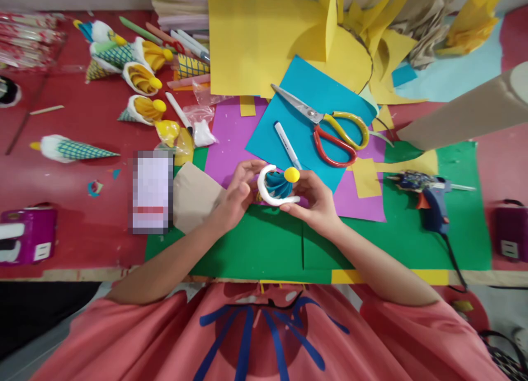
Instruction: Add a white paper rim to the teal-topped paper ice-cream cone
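Between my two hands is a small craft cone with a blue pleated filling, a thick white rim that looks like soft clay and a yellow ball at its tip. My left hand is closed around the cone's left side. The fingers of my right hand pinch the right end of the white rim, close to the yellow ball. Most of the cone's body is hidden by the rim and my fingers. Green sheets lie below, and a beige card piece is beside my left wrist.
Scissors and a white marker lie on blue paper. A glue gun rests at right, near a cardboard tube. Several similar cones and a wrapped yellow lump are at left. Yellow sheets are behind.
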A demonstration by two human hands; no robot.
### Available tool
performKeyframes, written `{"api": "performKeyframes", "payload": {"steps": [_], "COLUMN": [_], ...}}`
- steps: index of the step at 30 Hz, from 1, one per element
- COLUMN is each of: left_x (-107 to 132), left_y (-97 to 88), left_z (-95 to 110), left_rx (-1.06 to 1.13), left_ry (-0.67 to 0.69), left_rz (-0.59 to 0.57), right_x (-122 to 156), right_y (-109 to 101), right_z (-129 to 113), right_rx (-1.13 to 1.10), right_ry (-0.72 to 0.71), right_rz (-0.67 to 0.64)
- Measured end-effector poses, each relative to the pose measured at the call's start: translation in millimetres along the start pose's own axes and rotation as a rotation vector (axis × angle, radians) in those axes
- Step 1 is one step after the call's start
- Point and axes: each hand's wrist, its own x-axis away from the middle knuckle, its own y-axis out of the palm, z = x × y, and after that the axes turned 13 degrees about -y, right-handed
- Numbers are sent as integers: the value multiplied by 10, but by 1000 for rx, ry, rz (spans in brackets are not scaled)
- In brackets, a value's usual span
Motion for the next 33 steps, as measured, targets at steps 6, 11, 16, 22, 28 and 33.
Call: {"api": "performKeyframes", "payload": {"steps": [6,11,16,22,28,33], "left_x": [25,22,14,26,39,37], "left_y": [-67,-92,-83,-50,-40,-48], "left_z": [-58,18,120,164,174,154], "left_rx": [-105,8,122,128,104,65], "left_ry": [73,-44,-168,-247,-284,-244], "left_rz": [-76,-63,-82,-98,-119,-138], "right_x": [2,-20,-18,-12,-33,-59], "right_y": [17,35,26,22,22,3], "right_z": [-27,-82,-110,-112,-84,-66], "right_rx": [17,-141,-230,-229,-228,-311], "right_ry": [-43,-42,-25,-7,5,88], "right_rz": [-17,-52,-34,-32,-10,12]}}
